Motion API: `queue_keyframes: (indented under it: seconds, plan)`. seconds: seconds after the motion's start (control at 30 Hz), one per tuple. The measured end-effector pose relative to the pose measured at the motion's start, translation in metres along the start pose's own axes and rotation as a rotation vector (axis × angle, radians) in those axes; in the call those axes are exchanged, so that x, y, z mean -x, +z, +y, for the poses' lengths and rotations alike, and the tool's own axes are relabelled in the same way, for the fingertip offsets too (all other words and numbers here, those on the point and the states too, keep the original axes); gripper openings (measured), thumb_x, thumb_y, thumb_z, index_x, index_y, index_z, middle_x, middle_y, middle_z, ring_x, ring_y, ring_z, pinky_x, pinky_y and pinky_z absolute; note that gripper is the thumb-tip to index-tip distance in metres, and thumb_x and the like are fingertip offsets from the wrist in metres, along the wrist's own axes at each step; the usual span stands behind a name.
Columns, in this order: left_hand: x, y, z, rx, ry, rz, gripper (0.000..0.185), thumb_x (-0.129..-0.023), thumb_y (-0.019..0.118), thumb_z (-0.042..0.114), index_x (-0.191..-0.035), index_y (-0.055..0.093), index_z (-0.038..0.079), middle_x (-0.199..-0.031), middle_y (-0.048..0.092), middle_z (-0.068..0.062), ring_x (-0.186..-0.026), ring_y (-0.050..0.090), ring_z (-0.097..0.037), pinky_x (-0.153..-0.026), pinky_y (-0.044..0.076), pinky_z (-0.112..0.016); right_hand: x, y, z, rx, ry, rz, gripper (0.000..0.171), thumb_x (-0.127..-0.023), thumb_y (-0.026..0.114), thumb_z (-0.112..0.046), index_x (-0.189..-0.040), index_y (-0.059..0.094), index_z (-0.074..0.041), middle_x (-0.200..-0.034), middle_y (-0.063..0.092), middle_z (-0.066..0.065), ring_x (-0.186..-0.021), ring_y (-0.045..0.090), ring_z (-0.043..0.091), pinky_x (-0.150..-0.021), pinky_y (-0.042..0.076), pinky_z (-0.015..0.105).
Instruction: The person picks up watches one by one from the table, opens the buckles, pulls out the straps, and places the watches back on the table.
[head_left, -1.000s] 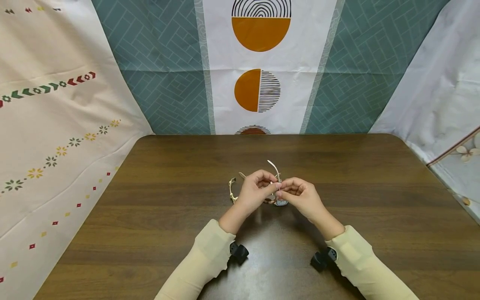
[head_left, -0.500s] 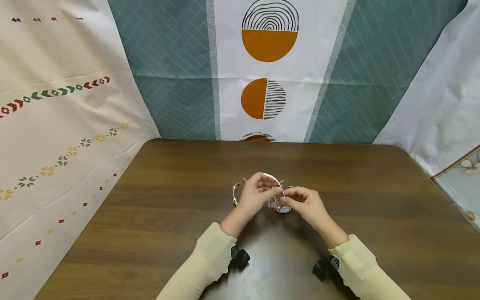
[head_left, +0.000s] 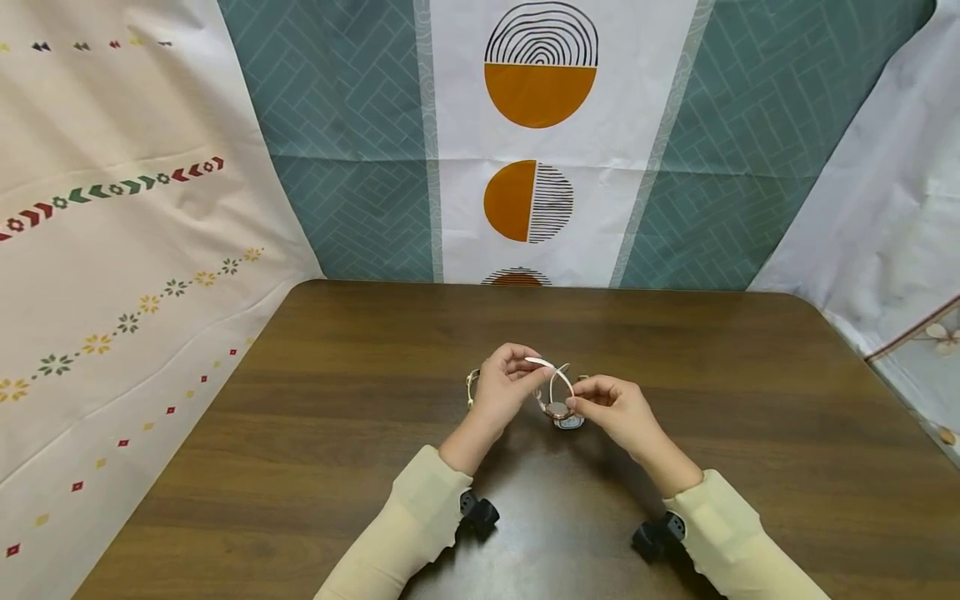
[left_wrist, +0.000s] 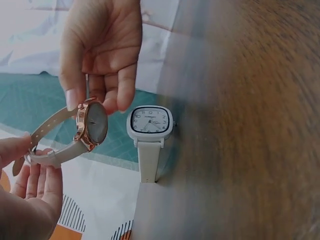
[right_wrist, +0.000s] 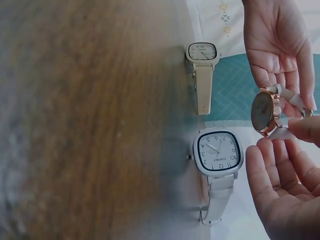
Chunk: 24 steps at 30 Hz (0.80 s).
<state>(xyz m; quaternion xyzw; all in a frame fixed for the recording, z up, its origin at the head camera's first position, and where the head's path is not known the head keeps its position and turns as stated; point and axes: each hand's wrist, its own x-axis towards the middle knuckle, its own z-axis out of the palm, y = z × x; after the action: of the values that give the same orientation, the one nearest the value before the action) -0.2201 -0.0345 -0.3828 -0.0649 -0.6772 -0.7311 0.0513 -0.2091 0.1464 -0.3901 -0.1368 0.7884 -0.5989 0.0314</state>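
Fingers of my left hand pinch the strap while my right hand pinches the round watch, held just above the table. I should bend the strap slowly, I think.

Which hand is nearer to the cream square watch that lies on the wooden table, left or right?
Left. The left hand is just beside the cream square watch; the right hand is farther, beyond the left hand, pinching a round rose-gold watch.
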Motion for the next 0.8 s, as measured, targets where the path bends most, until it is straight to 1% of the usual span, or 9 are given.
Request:
queue_keyframes:
  seconds: [0.13, 0.2, 0.3, 0.4, 0.5, 0.57, 0.6, 0.7, 0.8]
  plan:
    - [-0.002, -0.002, 0.001, 0.041, -0.021, 0.037, 0.025, -0.081, 0.069, -0.003, -0.102, 0.057, -0.009, -0.087, 0.066, -0.011, -0.07, 0.058, -0.004, -0.065, 0.048, -0.016, 0.0, -0.002, 0.001, -0.011, 0.023, -0.006, 0.023, -0.083, 0.07, -0.002, -0.097, 0.063, 0.015, -0.08, 0.068, 0.003, -0.068, 0.062, 0.003, -0.067, 0.054, 0.025]
    - [-0.002, -0.002, 0.002, 0.05, -0.026, 0.041, 0.025, -0.081, 0.069, -0.003, -0.102, 0.057, -0.009, -0.086, 0.065, -0.009, -0.07, 0.059, -0.004, -0.065, 0.048, -0.016, 0.0, -0.002, 0.001, -0.019, 0.029, -0.004, 0.023, -0.083, 0.069, -0.001, -0.097, 0.062, 0.015, -0.08, 0.068, 0.004, -0.068, 0.062, 0.003, -0.067, 0.055, 0.024]
    - [-0.002, -0.002, 0.003, 0.062, -0.029, 0.043, 0.026, -0.081, 0.069, -0.004, -0.103, 0.056, -0.01, -0.088, 0.066, -0.013, -0.07, 0.059, -0.004, -0.065, 0.049, -0.017, 0.001, -0.003, 0.002, -0.038, 0.035, 0.001, 0.022, -0.083, 0.068, 0.001, -0.097, 0.061, 0.016, -0.079, 0.067, 0.002, -0.069, 0.063, 0.003, -0.068, 0.055, 0.023]
    - [-0.001, -0.001, 0.004, 0.071, -0.03, 0.052, 0.026, -0.082, 0.068, -0.004, -0.103, 0.055, -0.011, -0.092, 0.066, -0.019, -0.07, 0.06, -0.004, -0.065, 0.051, -0.018, 0.002, -0.004, 0.003, -0.052, 0.043, 0.008, 0.021, -0.084, 0.066, 0.002, -0.098, 0.06, 0.018, -0.08, 0.067, 0.002, -0.07, 0.063, 0.003, -0.069, 0.056, 0.024]
    - [-0.001, -0.001, 0.004, 0.077, -0.033, 0.057, 0.026, -0.082, 0.068, -0.003, -0.103, 0.055, -0.011, -0.095, 0.065, -0.023, -0.07, 0.06, -0.004, -0.066, 0.051, -0.018, 0.003, -0.005, 0.002, -0.058, 0.051, 0.019, 0.022, -0.084, 0.065, 0.004, -0.099, 0.059, 0.019, -0.082, 0.067, 0.004, -0.071, 0.064, 0.004, -0.07, 0.057, 0.026]
    - [-0.001, -0.001, 0.003, 0.08, -0.033, 0.052, 0.026, -0.083, 0.068, -0.003, -0.104, 0.055, -0.011, -0.096, 0.065, -0.024, -0.07, 0.061, -0.004, -0.066, 0.052, -0.018, 0.003, -0.007, 0.001, -0.056, 0.052, 0.031, 0.022, -0.085, 0.064, 0.005, -0.099, 0.059, 0.02, -0.085, 0.068, 0.008, -0.071, 0.064, 0.004, -0.07, 0.057, 0.028]
    - [-0.001, -0.001, 0.003, 0.084, -0.036, 0.048, 0.026, -0.083, 0.068, -0.003, -0.104, 0.055, -0.011, -0.096, 0.065, -0.024, -0.07, 0.061, -0.004, -0.066, 0.052, -0.019, 0.003, -0.008, 0.0, -0.057, 0.052, 0.037, 0.022, -0.085, 0.064, 0.005, -0.1, 0.058, 0.02, -0.085, 0.068, 0.009, -0.071, 0.064, 0.004, -0.07, 0.057, 0.028]
    - [-0.003, 0.0, 0.003, 0.086, -0.036, 0.042, 0.026, -0.083, 0.068, -0.003, -0.104, 0.054, -0.011, -0.094, 0.065, -0.02, -0.071, 0.061, -0.005, -0.067, 0.053, -0.021, 0.003, -0.011, -0.001, -0.063, 0.051, 0.049, 0.022, -0.085, 0.063, 0.005, -0.101, 0.057, 0.02, -0.085, 0.068, 0.009, -0.071, 0.064, 0.003, -0.07, 0.057, 0.028]
    - [-0.004, 0.002, 0.003, 0.09, -0.044, 0.046, 0.026, -0.083, 0.068, -0.003, -0.104, 0.054, -0.01, -0.091, 0.065, -0.014, -0.071, 0.061, -0.005, -0.069, 0.055, -0.023, 0.004, -0.015, -0.002, -0.065, 0.05, 0.06, 0.023, -0.085, 0.063, 0.005, -0.101, 0.057, 0.021, -0.082, 0.067, 0.003, -0.07, 0.065, 0.003, -0.07, 0.058, 0.029]
